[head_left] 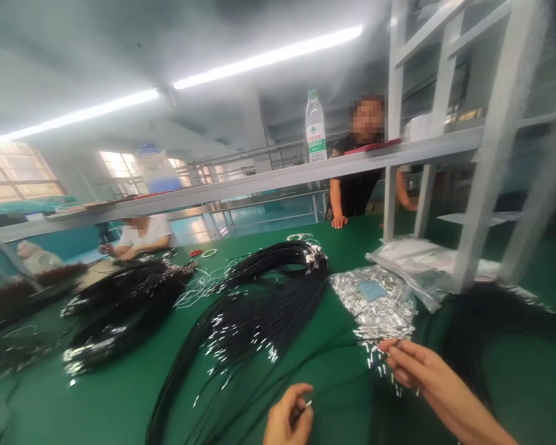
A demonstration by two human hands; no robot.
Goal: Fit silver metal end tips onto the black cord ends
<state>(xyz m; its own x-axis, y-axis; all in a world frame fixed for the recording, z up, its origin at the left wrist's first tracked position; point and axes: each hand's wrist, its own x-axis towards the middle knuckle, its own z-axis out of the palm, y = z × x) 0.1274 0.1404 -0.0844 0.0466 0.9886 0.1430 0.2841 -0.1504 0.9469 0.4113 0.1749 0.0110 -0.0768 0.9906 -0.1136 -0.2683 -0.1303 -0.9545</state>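
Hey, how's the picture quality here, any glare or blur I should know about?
Head view: the ceiling tube lights glare white with haze around them; head view: the dark bundle at right smears into blur; head view: the silver metal pieces by the right hand glint and look fairly distinct.
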